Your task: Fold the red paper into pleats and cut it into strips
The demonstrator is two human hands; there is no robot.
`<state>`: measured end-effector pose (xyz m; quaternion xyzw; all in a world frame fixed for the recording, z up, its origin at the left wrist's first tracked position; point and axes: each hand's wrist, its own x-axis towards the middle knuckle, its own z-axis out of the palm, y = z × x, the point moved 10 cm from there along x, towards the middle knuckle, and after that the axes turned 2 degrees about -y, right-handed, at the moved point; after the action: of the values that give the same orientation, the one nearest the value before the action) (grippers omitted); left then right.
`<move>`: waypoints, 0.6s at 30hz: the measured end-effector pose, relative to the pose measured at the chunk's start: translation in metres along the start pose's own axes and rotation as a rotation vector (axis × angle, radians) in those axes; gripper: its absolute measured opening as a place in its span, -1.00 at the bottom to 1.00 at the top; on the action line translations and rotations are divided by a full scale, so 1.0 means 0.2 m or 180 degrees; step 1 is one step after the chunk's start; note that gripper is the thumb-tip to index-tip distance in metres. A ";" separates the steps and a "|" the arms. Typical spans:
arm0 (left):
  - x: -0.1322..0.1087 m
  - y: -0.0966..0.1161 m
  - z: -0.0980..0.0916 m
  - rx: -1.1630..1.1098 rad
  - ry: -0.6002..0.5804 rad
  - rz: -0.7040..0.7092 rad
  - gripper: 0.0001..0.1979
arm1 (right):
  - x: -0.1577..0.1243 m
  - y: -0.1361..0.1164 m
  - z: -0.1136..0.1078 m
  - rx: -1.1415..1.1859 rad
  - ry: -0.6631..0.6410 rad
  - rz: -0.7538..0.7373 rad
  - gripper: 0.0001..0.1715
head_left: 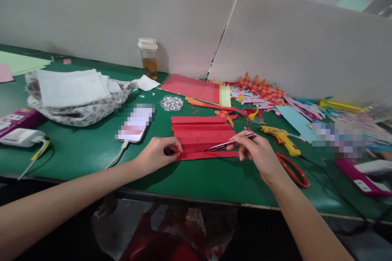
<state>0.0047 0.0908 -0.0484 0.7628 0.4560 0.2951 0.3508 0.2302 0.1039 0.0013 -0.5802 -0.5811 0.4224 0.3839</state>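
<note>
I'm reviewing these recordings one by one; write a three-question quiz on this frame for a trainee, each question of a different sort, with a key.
1. Which hand holds the slim pink-and-black tool whose tip is at the red paper?
2. True or false: a white cable runs to the phone.
3. Which of these has a white lid? (a) the phone; (b) the drink cup; (c) the red paper.

Key:
1. The right hand; the left hand touches the paper near its lower left corner.
2. True.
3. b.
</note>
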 end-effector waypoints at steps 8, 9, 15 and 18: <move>0.00 0.01 0.00 -0.0016 0.0009 0.0068 -0.86 | 0.02 0.04 -0.10 -0.0349 0.0181 0.0025 -0.77; 0.00 0.01 0.00 -0.0013 0.0012 0.0072 -0.86 | 0.02 0.04 -0.11 -0.0382 0.0191 0.0022 -0.76; 0.00 0.03 0.00 0.0035 -0.0004 0.0106 -0.88 | 0.01 0.01 -0.08 -0.0346 0.0129 -0.0073 -0.79; 0.00 0.02 0.00 0.0062 -0.0002 0.0115 -0.88 | 0.02 0.00 -0.07 -0.0222 0.0064 -0.0114 -0.80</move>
<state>0.0065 0.0887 -0.0450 0.7745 0.4449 0.2967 0.3381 0.2430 0.1077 0.0052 -0.5869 -0.6019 0.3891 0.3767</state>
